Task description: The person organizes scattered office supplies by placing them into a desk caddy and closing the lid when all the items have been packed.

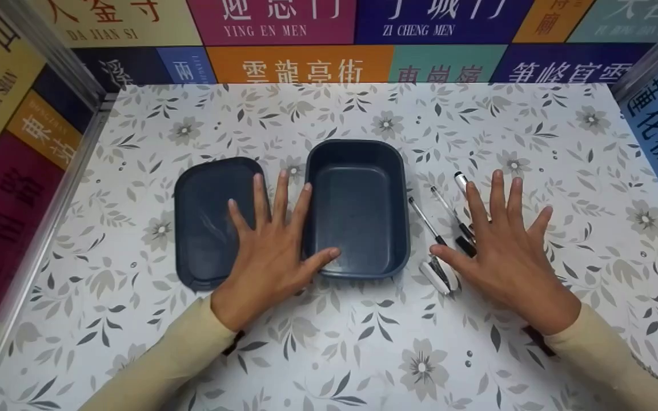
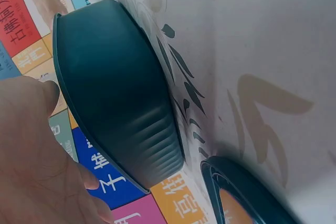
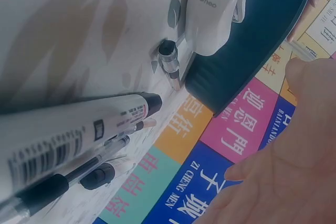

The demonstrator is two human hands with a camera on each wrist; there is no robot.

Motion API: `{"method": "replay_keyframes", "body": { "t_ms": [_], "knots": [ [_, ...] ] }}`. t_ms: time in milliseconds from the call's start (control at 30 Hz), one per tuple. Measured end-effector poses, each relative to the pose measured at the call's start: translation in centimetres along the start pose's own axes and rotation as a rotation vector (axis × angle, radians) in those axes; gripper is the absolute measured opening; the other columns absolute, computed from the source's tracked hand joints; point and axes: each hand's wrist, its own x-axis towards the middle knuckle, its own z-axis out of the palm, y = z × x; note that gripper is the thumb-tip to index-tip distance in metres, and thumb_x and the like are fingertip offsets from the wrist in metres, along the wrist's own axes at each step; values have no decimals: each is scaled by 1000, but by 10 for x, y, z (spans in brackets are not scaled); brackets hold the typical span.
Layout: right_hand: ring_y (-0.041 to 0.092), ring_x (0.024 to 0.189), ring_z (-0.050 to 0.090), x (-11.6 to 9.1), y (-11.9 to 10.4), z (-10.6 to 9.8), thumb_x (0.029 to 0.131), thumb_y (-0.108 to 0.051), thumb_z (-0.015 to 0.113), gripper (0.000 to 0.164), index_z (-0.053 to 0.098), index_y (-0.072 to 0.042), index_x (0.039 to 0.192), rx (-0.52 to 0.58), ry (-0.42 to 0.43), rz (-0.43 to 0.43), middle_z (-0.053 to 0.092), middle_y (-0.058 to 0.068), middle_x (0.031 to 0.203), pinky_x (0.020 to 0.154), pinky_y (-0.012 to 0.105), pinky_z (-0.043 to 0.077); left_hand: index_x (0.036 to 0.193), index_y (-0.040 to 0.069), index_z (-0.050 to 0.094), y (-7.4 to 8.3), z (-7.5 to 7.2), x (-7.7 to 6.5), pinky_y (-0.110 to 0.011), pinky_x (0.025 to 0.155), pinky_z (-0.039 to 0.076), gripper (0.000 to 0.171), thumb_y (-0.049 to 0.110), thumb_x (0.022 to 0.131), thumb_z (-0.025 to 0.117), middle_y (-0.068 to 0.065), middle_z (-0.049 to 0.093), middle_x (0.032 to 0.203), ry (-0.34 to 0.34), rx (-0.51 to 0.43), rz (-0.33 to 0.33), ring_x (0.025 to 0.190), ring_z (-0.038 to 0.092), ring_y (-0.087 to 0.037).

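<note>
My left hand (image 1: pixel 272 245) is held palm down with fingers spread, above the gap between a dark blue lid (image 1: pixel 206 222) and a dark blue rectangular box (image 1: pixel 357 217). The box stands without its lid, and nothing lies inside. To its right, my right hand (image 1: pixel 503 251) spreads over several pens, holding nothing. Two clear-barrelled pens (image 1: pixel 425 218) stick out past its thumb and index finger. A white stapler (image 1: pixel 439 275) lies near the right thumb. Seen from the right wrist, a thick white marker (image 3: pixel 79 135) with a barcode lies among the pens; from above, the hand partly hides it.
The white table (image 1: pixel 363 337) bears a grey leaf and flower print. Upright panels (image 1: pixel 300 63) with coloured blocks and large characters border it at the back, left and right. The lid lies flat, a short way left of the box.
</note>
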Motion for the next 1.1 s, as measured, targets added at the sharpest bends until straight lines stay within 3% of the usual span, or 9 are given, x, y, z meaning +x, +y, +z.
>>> {"method": "replay_keyframes", "body": {
  "t_ms": [367,533,767,867,1000,1100],
  "knots": [
    [53,166,-8,-2,-1,-2,101,-70,67,110,14,-11,178,46,31,12,-4,26,182,119,90,-8,179,19,16,1,0,0,-92,120,8,100,78,105,47,-15,-7,184,-6,-48,7,166,-6,-55],
    [54,166,-5,-3,-1,-1,102,-68,66,108,14,-10,178,60,29,14,-2,26,182,121,88,-7,178,15,21,2,1,1,-89,122,13,95,71,108,53,-17,-2,184,-8,-112,1,166,-5,-53],
    [56,165,3,-4,0,-1,103,-63,68,104,19,-8,177,90,35,15,10,31,180,124,86,-2,171,5,37,0,3,1,-80,125,26,76,41,110,66,-26,22,179,36,-287,-15,164,19,-52],
    [57,165,6,-3,-1,-2,103,-62,68,102,24,-5,175,97,41,20,16,33,178,125,85,2,167,1,42,-1,4,-1,-70,125,36,70,31,109,68,-27,31,176,71,-341,-15,162,31,-48],
    [57,164,12,-4,-1,-1,102,-59,71,98,33,-1,172,108,69,21,27,35,174,127,82,8,164,0,47,-1,5,-4,-57,116,51,65,23,108,70,-26,37,172,115,-423,-7,151,49,-43],
    [58,161,24,-5,0,1,100,-50,77,90,43,1,165,131,142,-9,40,36,167,127,79,18,162,-1,50,-2,5,-6,-53,108,57,62,18,106,72,-25,40,171,142,-518,7,147,53,-40]
  ]
}}
